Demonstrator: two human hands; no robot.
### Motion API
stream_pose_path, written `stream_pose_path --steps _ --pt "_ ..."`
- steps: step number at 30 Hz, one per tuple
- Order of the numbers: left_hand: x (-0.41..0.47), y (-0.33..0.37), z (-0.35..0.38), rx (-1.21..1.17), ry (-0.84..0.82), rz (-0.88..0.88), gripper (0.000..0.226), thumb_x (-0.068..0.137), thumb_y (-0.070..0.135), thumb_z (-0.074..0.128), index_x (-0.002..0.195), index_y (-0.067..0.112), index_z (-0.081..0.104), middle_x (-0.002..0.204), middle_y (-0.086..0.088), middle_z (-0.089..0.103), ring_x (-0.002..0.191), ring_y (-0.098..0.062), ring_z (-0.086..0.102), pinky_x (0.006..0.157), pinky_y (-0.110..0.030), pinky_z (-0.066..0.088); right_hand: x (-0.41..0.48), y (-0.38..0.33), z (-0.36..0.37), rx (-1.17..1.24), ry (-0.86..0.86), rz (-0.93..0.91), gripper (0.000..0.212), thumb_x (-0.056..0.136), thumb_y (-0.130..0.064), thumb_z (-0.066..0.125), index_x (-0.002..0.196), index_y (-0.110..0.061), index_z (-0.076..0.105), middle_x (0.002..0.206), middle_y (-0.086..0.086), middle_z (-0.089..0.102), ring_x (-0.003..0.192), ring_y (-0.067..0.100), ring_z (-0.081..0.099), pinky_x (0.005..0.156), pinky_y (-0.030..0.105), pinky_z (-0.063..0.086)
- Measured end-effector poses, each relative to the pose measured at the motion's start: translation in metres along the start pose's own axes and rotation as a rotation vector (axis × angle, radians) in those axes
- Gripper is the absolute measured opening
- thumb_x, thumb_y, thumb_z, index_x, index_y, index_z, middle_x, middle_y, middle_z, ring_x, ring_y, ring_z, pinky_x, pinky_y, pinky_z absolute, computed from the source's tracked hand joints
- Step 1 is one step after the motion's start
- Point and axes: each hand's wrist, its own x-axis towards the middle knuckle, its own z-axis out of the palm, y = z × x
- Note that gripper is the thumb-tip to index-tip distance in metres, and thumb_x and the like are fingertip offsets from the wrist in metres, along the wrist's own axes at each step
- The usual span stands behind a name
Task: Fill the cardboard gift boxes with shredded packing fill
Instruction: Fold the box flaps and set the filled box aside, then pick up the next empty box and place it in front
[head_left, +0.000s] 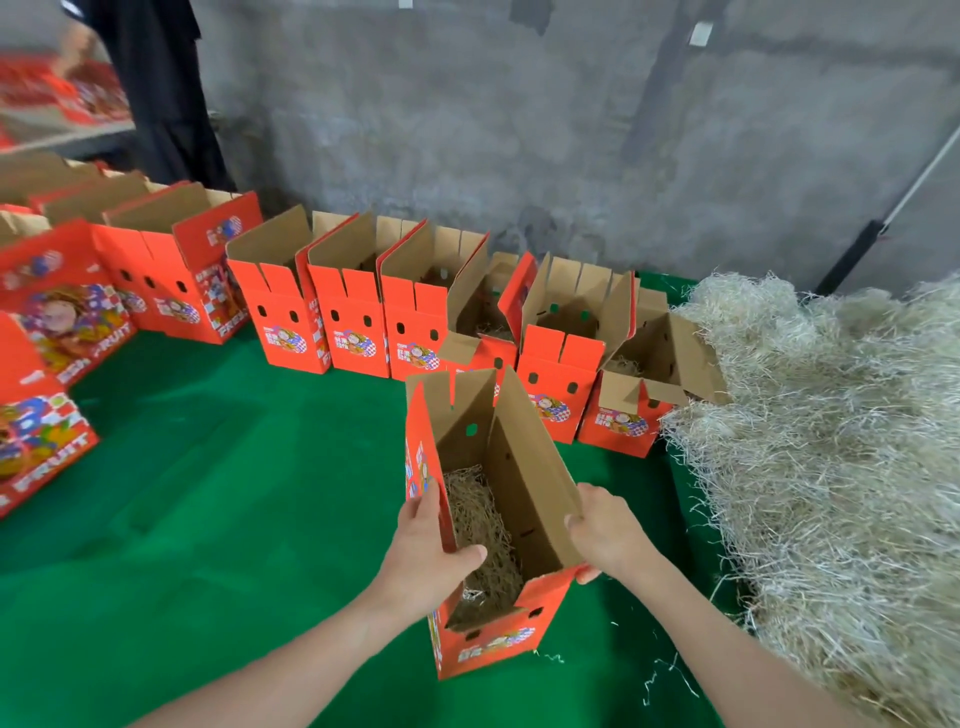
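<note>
Two bare forearms are reaching in from the bottom edge, one hand on each side of a single red cardboard box (488, 644) that is standing upright on the green cloth (234, 467) at lower centre. The left hand (426, 551) is gripping the box's left wall, thumb hooked inside and fingers curled down the printed outside. The right hand (605, 535) is pinching the near end of the tall right flap, fingers folded over its edge and thumb underneath. Both top flaps are standing open, and one layer of pale shredded fill (483, 530) is lying in the bottom of the box.

Behind it, across the middle of the frame, six more open boxes (353, 332) are standing in a row against the grey concrete wall (571, 130); two of them, towards the right end, are showing fill inside. Further red boxes (62, 322) are crowding the left edge, overlapping too much for me to count.

One big heap of loose fill (831, 441) is taking up the whole right side, touching the last box of the row. Stray strands (670, 675) are lying on the cloth at lower right, just beside the held box.
</note>
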Motion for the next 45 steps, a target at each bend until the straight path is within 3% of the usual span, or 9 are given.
stream_pose_path --steps 3,7,12,16,20,24,27,32,45 --pt "0.007 0.000 -0.009 -0.038 -0.058 -0.030 0.088 0.082 0.025 0.061 0.148 0.039 0.004 0.134 -0.001 0.033 0.110 -0.012 0.046 0.096 -0.023 0.038 -0.001 -0.004 0.002 0.008 0.020 0.034 0.014 0.091 -0.008 0.036 0.095 -0.008 0.049 0.103 0.017 0.060 0.040 0.017 0.061 0.045 0.026 0.053" --pt "0.024 0.002 -0.016 -0.148 -0.120 -0.028 0.086 0.081 0.009 0.056 0.147 0.042 0.011 0.140 0.001 0.039 0.119 -0.028 0.049 0.102 -0.044 0.040 -0.007 0.000 -0.001 0.076 0.055 0.132 0.018 0.091 -0.010 0.036 0.102 -0.006 0.051 0.106 0.015 0.059 0.052 0.024 0.067 0.048 0.029 0.054" --pt "0.038 0.007 -0.011 -0.176 -0.160 0.015 0.087 0.082 0.000 0.048 0.147 0.042 0.008 0.141 0.001 0.039 0.119 -0.026 0.049 0.104 -0.040 0.039 -0.014 -0.004 -0.007 0.078 0.009 0.170 0.030 0.091 -0.015 0.040 0.119 -0.011 0.050 0.113 0.013 0.060 0.083 0.029 0.066 0.070 0.033 0.055" --pt "0.045 0.002 -0.038 -0.168 -0.092 0.061 0.081 0.085 -0.006 0.043 0.148 0.036 0.014 0.147 0.014 0.030 0.133 -0.010 0.030 0.103 -0.022 0.023 -0.011 -0.027 -0.005 0.171 0.001 0.133 0.040 0.088 -0.008 0.037 0.126 -0.014 0.050 0.118 0.018 0.057 0.076 0.032 0.069 0.071 0.038 0.057" --pt "0.060 -0.011 -0.100 -0.247 0.022 0.114 0.075 0.086 -0.008 0.043 0.144 0.038 0.029 0.134 0.024 0.041 0.119 0.002 0.037 0.099 -0.017 0.028 0.018 -0.075 0.014 0.178 0.019 0.037 0.040 0.091 -0.010 0.035 0.128 -0.021 0.046 0.116 0.014 0.058 0.075 0.031 0.068 0.060 0.028 0.057" --pt "0.077 -0.034 -0.173 -0.240 0.160 0.154 0.071 0.085 -0.005 0.046 0.129 0.051 0.041 0.112 0.036 0.054 0.106 0.007 0.051 0.091 -0.015 0.039 0.055 -0.147 0.044 0.157 -0.007 -0.084 0.047 0.097 -0.017 0.034 0.144 -0.023 0.029 0.131 0.008 0.051 0.082 0.024 0.064 0.078 0.034 0.055" --pt "0.091 -0.054 -0.225 -0.191 0.285 0.138 0.067 0.085 -0.006 0.043 0.134 0.039 0.045 0.116 0.019 0.059 0.107 -0.008 0.055 0.089 -0.021 0.042 0.083 -0.203 0.066 0.238 -0.021 -0.089 0.048 0.098 -0.016 0.034 0.146 -0.018 0.027 0.137 0.008 0.046 0.091 0.027 0.063 0.085 0.035 0.053" --pt "0.116 -0.089 -0.297 -0.109 0.459 0.042 0.045 0.087 -0.002 0.043 0.124 0.018 0.056 0.109 -0.003 0.066 0.097 -0.024 0.060 0.084 -0.034 0.049 0.117 -0.279 0.106 0.534 -0.096 0.004 0.053 0.098 -0.009 0.036 0.147 -0.025 0.023 0.152 0.002 0.026 0.078 0.030 0.070 0.058 0.027 0.057" --pt "0.191 -0.107 -0.344 -0.258 0.335 0.080 0.050 0.087 -0.004 0.047 0.130 0.020 0.054 0.114 -0.001 0.063 0.098 -0.020 0.060 0.085 -0.026 0.047 0.176 -0.328 0.115 0.574 0.069 0.105 0.050 0.097 -0.011 0.032 0.143 -0.032 0.032 0.145 -0.001 0.037 0.067 0.028 0.070 0.066 0.031 0.058"
